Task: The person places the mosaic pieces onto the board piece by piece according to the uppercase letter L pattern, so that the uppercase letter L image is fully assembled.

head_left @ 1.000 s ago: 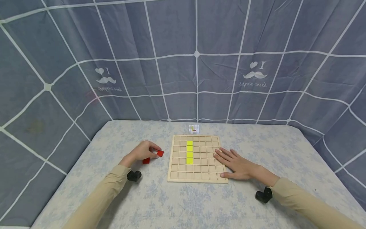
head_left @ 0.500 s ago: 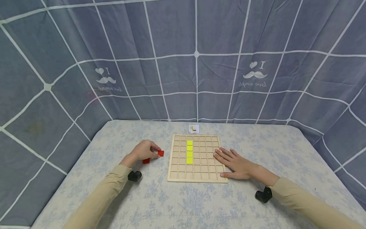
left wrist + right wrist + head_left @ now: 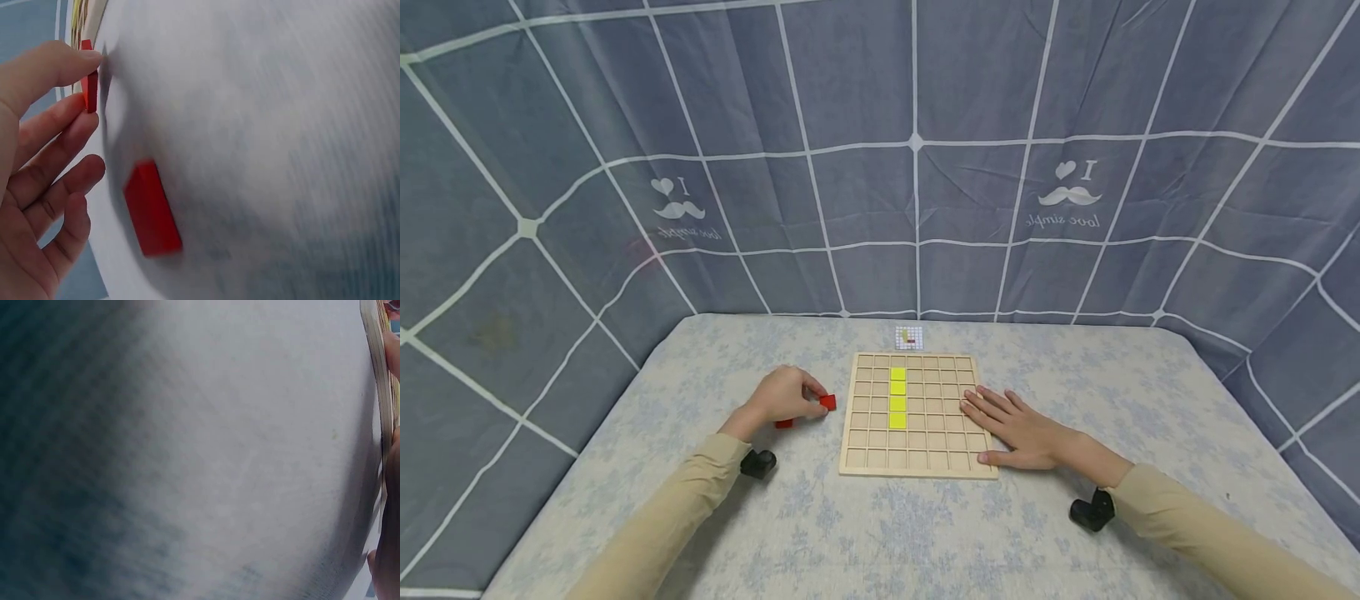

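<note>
Between thumb and fingertips, my left hand (image 3: 782,394) pinches a flat red square tile (image 3: 827,402) just left of the wooden grid board (image 3: 917,477). In the left wrist view the pinched tile (image 3: 90,94) is seen nearly edge-on, lifted a little off the cloth. Below that hand, a second red piece (image 3: 153,215) lies on the table, partly covered by the hand in the head view. My right hand (image 3: 1018,431) rests with spread, straight fingers on the board's right edge. Several yellow tiles (image 3: 897,403) form one column in the board's cells.
A small printed grid card (image 3: 909,337) with yellow and red marks lies behind the board. The table (image 3: 865,533) wears a pale blue floral cloth. A blue checked curtain (image 3: 865,200) encloses its back and sides. Each wrist carries a black camera (image 3: 758,463).
My left hand has moved slightly right with the red tile, closer to the board. The right hand stays where it was.
</note>
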A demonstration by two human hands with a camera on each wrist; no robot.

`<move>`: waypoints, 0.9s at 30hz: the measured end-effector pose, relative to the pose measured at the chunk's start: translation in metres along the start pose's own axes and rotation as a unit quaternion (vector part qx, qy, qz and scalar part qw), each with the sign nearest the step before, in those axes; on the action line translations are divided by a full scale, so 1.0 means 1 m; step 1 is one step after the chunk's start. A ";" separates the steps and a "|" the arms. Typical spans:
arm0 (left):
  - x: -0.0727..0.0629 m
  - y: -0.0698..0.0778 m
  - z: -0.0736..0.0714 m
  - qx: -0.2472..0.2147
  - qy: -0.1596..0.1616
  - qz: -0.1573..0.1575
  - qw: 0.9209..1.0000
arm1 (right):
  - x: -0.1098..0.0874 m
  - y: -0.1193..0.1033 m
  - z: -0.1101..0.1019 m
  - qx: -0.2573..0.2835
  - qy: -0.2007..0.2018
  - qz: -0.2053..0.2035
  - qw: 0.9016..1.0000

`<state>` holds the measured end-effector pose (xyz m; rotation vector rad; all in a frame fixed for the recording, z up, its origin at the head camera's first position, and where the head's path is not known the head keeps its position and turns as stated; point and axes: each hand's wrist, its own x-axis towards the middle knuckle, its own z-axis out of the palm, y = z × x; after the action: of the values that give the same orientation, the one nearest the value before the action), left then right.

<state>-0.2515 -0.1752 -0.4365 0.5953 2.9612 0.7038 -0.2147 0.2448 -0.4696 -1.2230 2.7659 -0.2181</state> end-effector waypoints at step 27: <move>0.029 0.085 0.017 -0.008 -0.011 0.093 0.996 | 0.001 0.002 -0.004 0.006 -0.011 0.000 1.000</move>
<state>-0.2456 -0.0871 -0.4126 0.8791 2.9030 0.7267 -0.2177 0.2456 -0.4665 -1.2138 2.7423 -0.2190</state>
